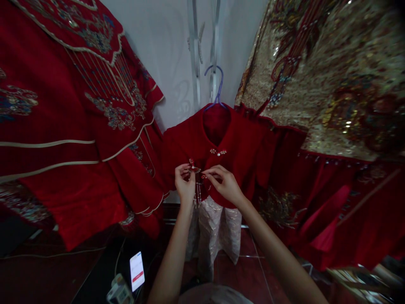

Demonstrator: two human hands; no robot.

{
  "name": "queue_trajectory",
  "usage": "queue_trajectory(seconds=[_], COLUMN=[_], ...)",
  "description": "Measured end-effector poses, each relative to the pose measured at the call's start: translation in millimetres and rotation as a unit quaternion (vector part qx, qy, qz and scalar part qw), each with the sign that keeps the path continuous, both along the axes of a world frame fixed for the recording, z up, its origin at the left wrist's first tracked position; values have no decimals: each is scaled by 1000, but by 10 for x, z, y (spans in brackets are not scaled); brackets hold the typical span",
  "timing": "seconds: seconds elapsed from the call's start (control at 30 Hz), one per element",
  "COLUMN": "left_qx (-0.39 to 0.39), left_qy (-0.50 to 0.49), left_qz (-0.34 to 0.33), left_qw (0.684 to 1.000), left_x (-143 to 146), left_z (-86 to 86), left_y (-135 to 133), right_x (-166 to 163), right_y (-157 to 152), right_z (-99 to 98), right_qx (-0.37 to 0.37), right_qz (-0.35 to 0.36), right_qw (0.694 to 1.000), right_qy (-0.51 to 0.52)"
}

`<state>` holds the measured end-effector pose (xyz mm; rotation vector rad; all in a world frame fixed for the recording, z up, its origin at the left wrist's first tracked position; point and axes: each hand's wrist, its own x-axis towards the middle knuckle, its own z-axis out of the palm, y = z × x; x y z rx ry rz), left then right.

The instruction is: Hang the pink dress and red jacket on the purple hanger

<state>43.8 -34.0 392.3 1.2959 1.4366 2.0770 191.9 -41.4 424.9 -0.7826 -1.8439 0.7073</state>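
Note:
A short red jacket (183, 139) hangs in front of me on a purple wire hanger (219, 86). A jewelled clasp (218, 152) joins its front below the collar. My left hand (184, 180) is closed on a beaded tassel ornament (195, 169) at the jacket's front, and its bead strings dangle below the fingers. Just beside it, my right hand (223, 181) pinches a small red loop (204, 176) at the front opening. Whether the loop is sewn to the jacket I cannot tell. Under the jacket hangs a pale, shiny skirt (213, 228).
Red embroidered garments (104, 169) with white piping hang at the left. To the right hangs a gold sequinned garment (316, 84) over dark red cloth. A lit phone (137, 271) lies low on the left beside a whitish device (119, 290). Metal rails (194, 50) run down the wall.

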Motion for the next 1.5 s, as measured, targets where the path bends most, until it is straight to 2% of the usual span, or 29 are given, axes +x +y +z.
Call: queue_trajectory(seconds=[0.33, 0.57, 0.67, 0.83, 1.0, 1.2, 1.5], left_qx=[0, -7, -18, -12, -11, -29, -20], left_qy=[8, 1, 9, -23, -95, -128, -112], left_qz=[-87, -66, -81, -60, -144, -169, -145], left_qw=[996, 998, 996, 998, 985, 977, 983], left_x=[-80, -124, -128, -144, -152, -139, -131], left_z=[130, 81, 55, 39, 37, 77, 94], left_y=[18, 92, 81, 81, 87, 21, -2], right_x=[-195, -214, -211, -217, -230, -265, -320], right_y=[200, 226, 232, 234, 256, 275, 253], right_z=[156, 213, 209, 176, 150, 138, 100], right_qx=[57, 67, 64, 66, 78, 72, 76], right_qz=[-28, -22, -29, -38, -47, -48, -62], right_qw=[998, 997, 997, 996, 995, 996, 995], right_qy=[-14, -31, -41, -42, -45, -33, -22])
